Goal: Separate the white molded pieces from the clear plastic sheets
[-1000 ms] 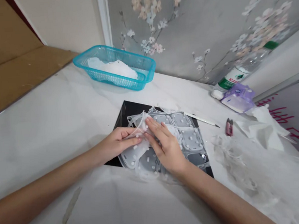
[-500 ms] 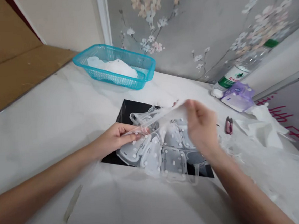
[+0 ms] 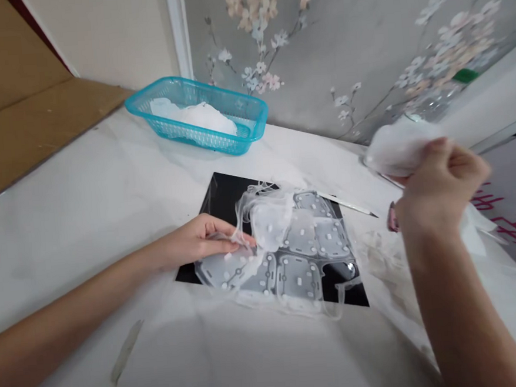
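A translucent white silicone sheet [image 3: 288, 250] with several raised pads lies on a black mat [image 3: 222, 193] on the white table. My left hand [image 3: 199, 242] rests on the sheet's left edge, fingers pinched on it. My right hand [image 3: 438, 184] is raised at the right, clenched around a torn-off piece of white film [image 3: 391, 149]. The film piece is clear of the sheet.
A teal basket [image 3: 238, 109] with white scraps stands at the back. A thin knife [image 3: 351, 206] lies right of the mat. A pile of translucent scraps [image 3: 395, 266] and white tissue [image 3: 476, 225] lie at the right. Cardboard [image 3: 27, 121] lies at the left.
My right hand went from pressing on the sheet to peeling a film strip up, then pulled it free and lifted it up to the right. My left hand stayed on the sheet's edge.
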`<state>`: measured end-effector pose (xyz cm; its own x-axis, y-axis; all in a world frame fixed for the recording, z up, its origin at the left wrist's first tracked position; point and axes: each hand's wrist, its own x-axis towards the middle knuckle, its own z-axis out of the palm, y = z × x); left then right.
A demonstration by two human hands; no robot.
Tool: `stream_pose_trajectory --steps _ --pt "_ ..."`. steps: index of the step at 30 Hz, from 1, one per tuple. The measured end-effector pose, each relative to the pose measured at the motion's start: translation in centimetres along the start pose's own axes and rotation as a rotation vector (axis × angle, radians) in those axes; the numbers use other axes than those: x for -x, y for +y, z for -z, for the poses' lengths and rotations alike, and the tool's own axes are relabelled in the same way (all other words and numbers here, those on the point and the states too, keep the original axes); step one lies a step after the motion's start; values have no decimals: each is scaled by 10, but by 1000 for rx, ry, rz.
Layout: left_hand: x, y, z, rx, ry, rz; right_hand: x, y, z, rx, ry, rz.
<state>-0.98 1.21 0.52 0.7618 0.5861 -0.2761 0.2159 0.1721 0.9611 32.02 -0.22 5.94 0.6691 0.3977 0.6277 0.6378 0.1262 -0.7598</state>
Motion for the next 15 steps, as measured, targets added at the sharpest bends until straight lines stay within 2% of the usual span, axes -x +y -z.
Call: stream_pose_trajectory --steps 2,4,5,6,7,10,11,15 --pt "0 1 3 -71 -69 4 -14 7 7 56 230 83" --pt "0 1 3 -51 -60 -15 -20 10 11 75 367 171" --pt "0 1 3 -13 -39 -13 -18 11 9 68 377 208" --pt "0 2 3 34 -17 5 -12 10 5 62 303 244" --pt "0 2 2 87 6 36 -2 9 0 62 151 281" --pt "1 3 -1 217 111 124 42 6 -24 93 -525 373" --pt "1 3 -2 246 143 135 56 6 -32 101 -710 389" --pt "0 3 -4 312 186 147 86 12 -45 215 -1143 403"
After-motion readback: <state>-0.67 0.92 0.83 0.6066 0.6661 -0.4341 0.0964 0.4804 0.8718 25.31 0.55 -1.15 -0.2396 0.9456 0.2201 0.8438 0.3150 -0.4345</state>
